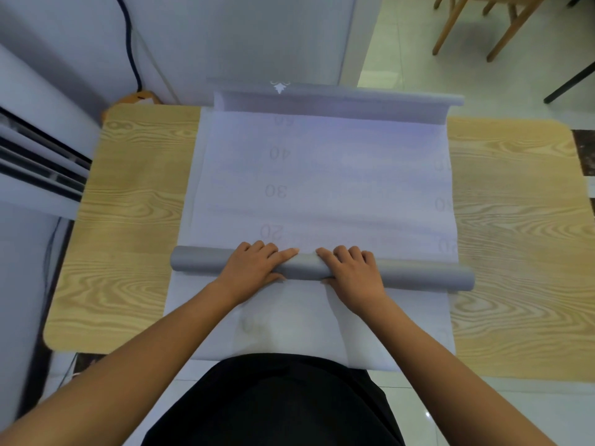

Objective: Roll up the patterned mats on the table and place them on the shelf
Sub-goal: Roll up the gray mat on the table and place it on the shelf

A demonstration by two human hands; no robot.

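My L hand point(254, 268) + R hand point(352, 273) both grip the mat's point(322, 188) grey roll point(199, 262), fingers point(285, 254) curled over it. Mat lies mid worktop point(135, 204), far end curled up too.

Pale mat point(322, 188) on wooden table point(135, 194)

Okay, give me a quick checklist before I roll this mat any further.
1. Both hands on the roll: left hand and right hand grip the roll near its middle. Ok.
2. Roll evenly tight: its outer ends are unheld. Cannot tell.
3. Flat mat ahead free of things: ok.
4. Far end lying flat: it curls up. Not ok.
5. Table has room on either side: ok.
6. Shelf ready: none in view. Cannot tell.
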